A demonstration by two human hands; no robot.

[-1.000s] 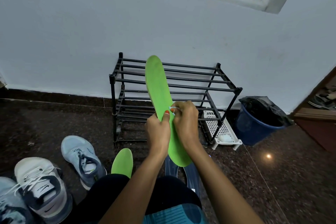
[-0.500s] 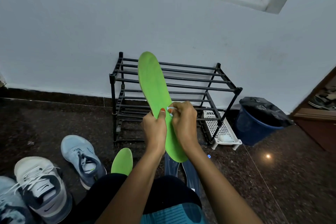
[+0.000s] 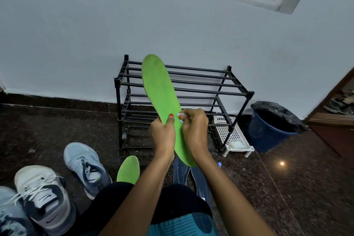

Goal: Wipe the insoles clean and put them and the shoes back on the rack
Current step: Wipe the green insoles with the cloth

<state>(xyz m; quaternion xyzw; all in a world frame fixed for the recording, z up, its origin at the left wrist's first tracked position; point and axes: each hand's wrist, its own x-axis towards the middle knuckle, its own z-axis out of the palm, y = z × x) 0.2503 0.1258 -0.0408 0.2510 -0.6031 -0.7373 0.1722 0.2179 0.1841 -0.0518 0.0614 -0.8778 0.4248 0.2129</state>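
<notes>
Plainly the green insole (image 3: 162, 101) is up in the air in front of the rack (image 3: 201, 82), toe end pointing up and away, heel end down between the wrists. The left hand (image 3: 162, 136) grips it round the waist, thumb laid on the upper face and fingers curled behind. The right hand (image 3: 194, 128) pinches a small pale wad (image 3: 181, 116) against the insole's right edge. It is too small to say whether it is cloth or tissue.

I judge the insole to be light, thin foam. It holds its long shape unsupported, but it would flex and fold if pressed hard far from the grip. The sensible hold is where the left hand has it, at the narrow middle, with fingers backing the spot being rubbed. The surface looks matte, so slipping seems unlikely.

A second green insole (image 3: 128, 169) lies on the floor (image 3: 287, 188) near the knee. Two dark insoles (image 3: 181, 170) lie just right of it. A pale blue shoe (image 3: 84, 163) and a white shoe (image 3: 42, 197) wait at the left, so racking is not yet begun.
</notes>
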